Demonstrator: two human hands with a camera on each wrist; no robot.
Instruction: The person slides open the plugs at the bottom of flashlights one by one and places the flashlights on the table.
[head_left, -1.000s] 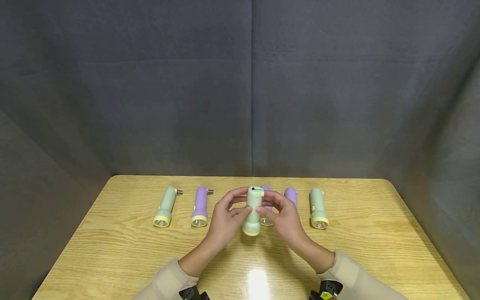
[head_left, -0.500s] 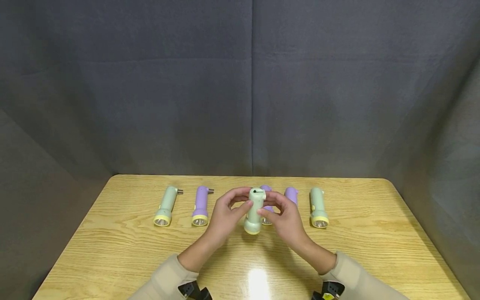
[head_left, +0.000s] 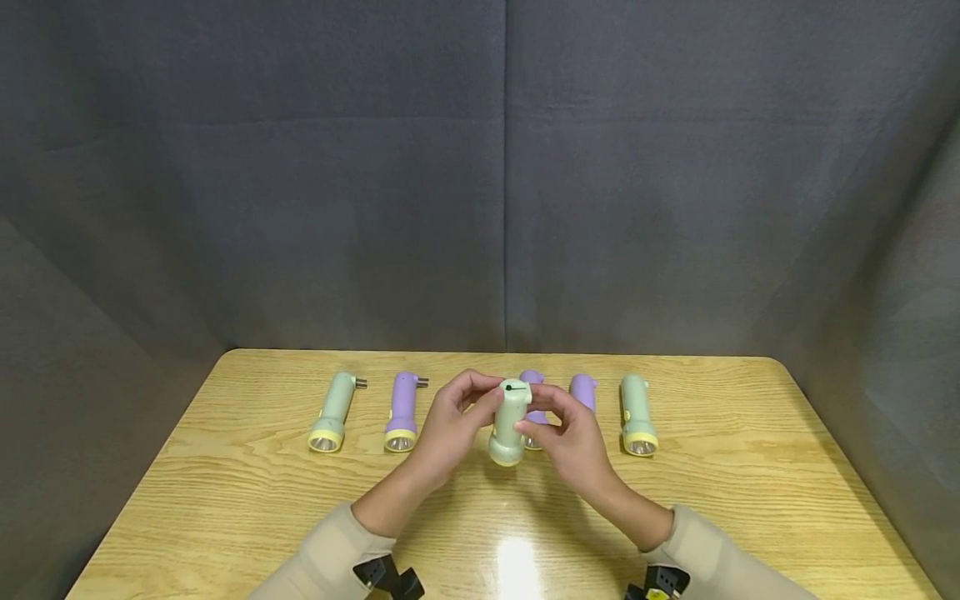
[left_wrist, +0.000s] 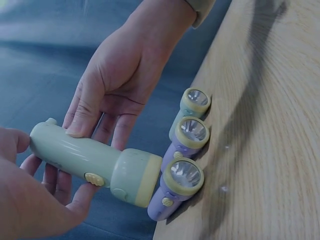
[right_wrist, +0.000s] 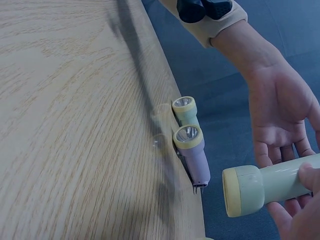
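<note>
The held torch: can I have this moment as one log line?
left hand: holds green torch; right hand: holds same torch; five more torches: on table

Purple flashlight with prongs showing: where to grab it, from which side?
Middle of the barrel, from above, I'd say: the purple flashlight lies on the table, and its barrel is slimmer than its yellow-rimmed head. Avoid the tail, where prongs stick out to the right. The left hand is nearest, but it's holding a green flashlight, so would need freeing.

Glare on tbl (head_left: 225, 500), soft shdws
</note>
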